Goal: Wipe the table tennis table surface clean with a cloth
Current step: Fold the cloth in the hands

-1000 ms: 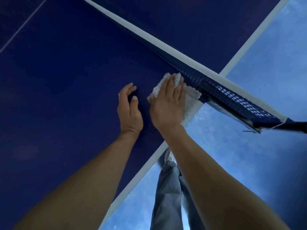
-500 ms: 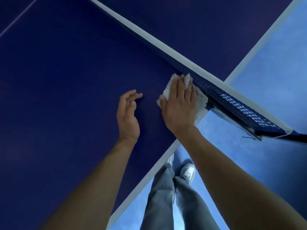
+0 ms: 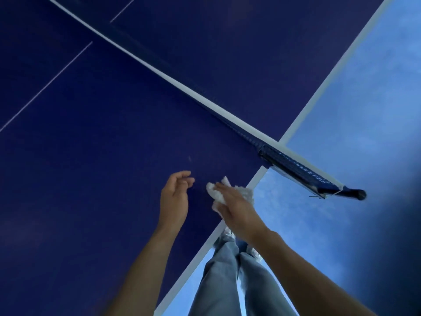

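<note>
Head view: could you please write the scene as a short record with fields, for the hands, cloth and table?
Table: dark blue, white edge line
Cloth: white, crumpled, on the table by its side edge
Right hand: on the cloth, fingers fairly straight
Left hand: beside the cloth, loosely curled, holding nothing
Net: beyond the hands, clear of the cloth
Floor: blue

A blue floor (image 3: pixel 355 106) lies beyond the right edge of the table (image 3: pixel 114 156). Its surface looks mottled, perhaps painted or rubberised. Light falls brightest at upper right and shades dark toward the lower right.
</note>
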